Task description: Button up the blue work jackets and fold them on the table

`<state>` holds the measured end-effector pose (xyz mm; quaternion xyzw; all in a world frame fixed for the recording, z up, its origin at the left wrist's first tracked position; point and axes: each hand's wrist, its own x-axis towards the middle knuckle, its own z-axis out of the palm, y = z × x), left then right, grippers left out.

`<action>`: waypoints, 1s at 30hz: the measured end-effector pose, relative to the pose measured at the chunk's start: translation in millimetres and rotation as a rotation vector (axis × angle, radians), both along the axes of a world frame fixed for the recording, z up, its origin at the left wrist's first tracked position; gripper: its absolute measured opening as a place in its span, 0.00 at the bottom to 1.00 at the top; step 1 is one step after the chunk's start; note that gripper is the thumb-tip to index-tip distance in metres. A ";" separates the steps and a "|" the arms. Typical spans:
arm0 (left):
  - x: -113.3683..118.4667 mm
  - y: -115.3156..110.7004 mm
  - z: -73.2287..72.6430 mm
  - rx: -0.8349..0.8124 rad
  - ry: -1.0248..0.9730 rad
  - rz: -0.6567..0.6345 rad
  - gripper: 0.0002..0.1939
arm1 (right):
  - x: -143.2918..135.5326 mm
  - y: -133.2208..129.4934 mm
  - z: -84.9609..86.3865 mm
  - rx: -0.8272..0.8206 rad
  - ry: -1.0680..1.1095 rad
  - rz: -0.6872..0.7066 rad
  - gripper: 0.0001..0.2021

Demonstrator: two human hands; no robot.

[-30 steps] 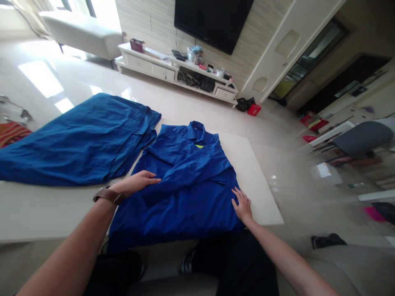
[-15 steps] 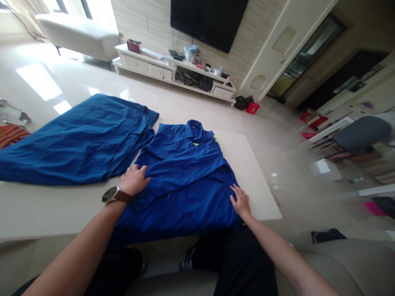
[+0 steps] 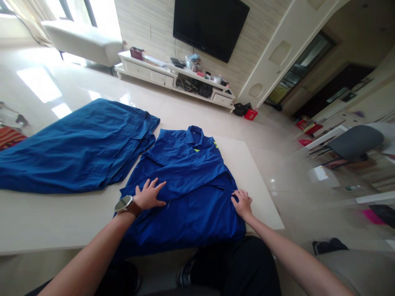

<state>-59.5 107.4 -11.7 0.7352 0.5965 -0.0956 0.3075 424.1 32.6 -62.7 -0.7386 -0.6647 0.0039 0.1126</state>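
A blue long-sleeved work shirt point(image 3: 191, 213) lies front up on the low white table, collar away from me and sleeves folded across its front. Its lower part hangs over the near table edge. My left hand point(image 3: 149, 195), wearing a watch on the wrist, rests on the shirt's left side with fingers spread. At the right edge of the shirt, my right hand point(image 3: 242, 203) touches the cloth with its fingers loosely bent, thumb and forefinger slightly apart. Beside the shirt on the left is a second blue garment point(image 3: 77, 148), laid out in a large folded heap.
The white table point(image 3: 256, 193) ends just right of the shirt. A TV cabinet point(image 3: 145, 70) with small items stands along the far wall, beneath a television point(image 3: 210, 28). To the right is a grey chair point(image 3: 354, 142). My legs are under the near edge.
My left hand has slid rightwards from the shirt's left edge onto its front, and its fingers have spread. My right hand stays at the right edge, its fingers more bent. The view has tipped slightly up.
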 end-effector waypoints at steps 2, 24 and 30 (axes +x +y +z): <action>-0.2 4.1 5.4 0.005 0.013 0.030 0.47 | -5.7 42.6 17.8 0.100 -0.013 -0.025 0.10; 0.4 28.7 -1.7 0.041 0.105 0.173 0.42 | -9.1 302.3 38.9 -0.179 -0.092 0.270 0.22; -8.9 23.2 5.4 0.051 0.148 0.244 0.38 | 10.9 227.5 35.2 -0.272 0.156 0.198 0.25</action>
